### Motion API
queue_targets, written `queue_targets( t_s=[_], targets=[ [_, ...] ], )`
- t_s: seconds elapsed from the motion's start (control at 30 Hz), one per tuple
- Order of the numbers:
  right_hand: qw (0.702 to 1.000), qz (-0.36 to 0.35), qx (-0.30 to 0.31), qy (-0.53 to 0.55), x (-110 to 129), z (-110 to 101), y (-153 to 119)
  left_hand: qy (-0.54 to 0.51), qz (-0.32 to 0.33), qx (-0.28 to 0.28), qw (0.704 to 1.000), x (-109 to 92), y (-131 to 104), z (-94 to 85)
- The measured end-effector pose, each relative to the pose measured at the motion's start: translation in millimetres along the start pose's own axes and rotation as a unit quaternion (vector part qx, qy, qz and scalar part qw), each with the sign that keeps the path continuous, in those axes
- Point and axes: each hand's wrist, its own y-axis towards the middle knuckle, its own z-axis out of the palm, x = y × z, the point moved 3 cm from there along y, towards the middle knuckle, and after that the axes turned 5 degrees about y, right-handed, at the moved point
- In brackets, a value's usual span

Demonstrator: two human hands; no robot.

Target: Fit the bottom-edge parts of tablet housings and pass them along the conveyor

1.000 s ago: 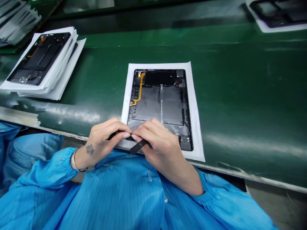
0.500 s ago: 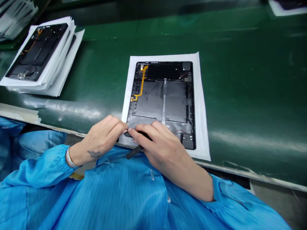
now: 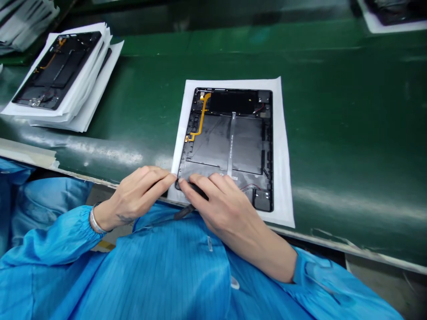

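An opened tablet (image 3: 213, 146), its black inside showing an orange flex cable (image 3: 202, 118) and a grey ribbon cable (image 3: 232, 142), lies on a white sheet (image 3: 283, 178) in front of me. At its near left corner, my left hand (image 3: 143, 189) has thumb and fingers pressed together; whatever sits between them is too small to make out. My right hand (image 3: 222, 198) rests over the tablet's near edge, closed around a slim black tool (image 3: 184, 212) whose end sticks out below the palm. The tool's tip is hidden, and both hands' fingertips nearly meet at that corner.
A stack of similar tablet shells (image 3: 56, 71) between white sheets (image 3: 100, 89) stands on the green bench (image 3: 350, 133) at left. Another tablet (image 3: 396, 13) lies at the far right. A neighbour's blue sleeve (image 3: 50, 200) shows at the left below the bench edge.
The view has shifted slightly, so bench things appear a little to the right. Both hands stay at the same tablet corner, with the left wrist and fingers turned slightly.
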Motion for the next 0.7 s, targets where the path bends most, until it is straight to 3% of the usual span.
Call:
queue_targets(
  t_s=[0.13, 0.3, 0.47, 0.57, 0.7],
  targets=[
    [1.0, 0.004, -0.005, 0.03, -2, -3, 1, 0.05, 0.05, 0.027, 0.997, -9, 4, -3.4],
    [0.991, 0.053, -0.012, 0.125, -8, -24, 0, 0.115, 0.102, 0.066, 0.986, -14, 10, -6.8],
    [0.993, 0.08, -0.082, 0.034, -11, -38, -1, -0.005, 0.021, 0.069, 0.997, 10, 16, 10.1],
    [0.996, 0.074, -0.056, 0.014, -10, -33, 0, -0.081, -0.009, 0.099, 0.992, 24, 19, 26.1],
    [0.998, 0.054, -0.007, 0.001, -12, -24, 2, -0.135, -0.015, 0.114, 0.984, 27, 18, 35.0]
  ],
)
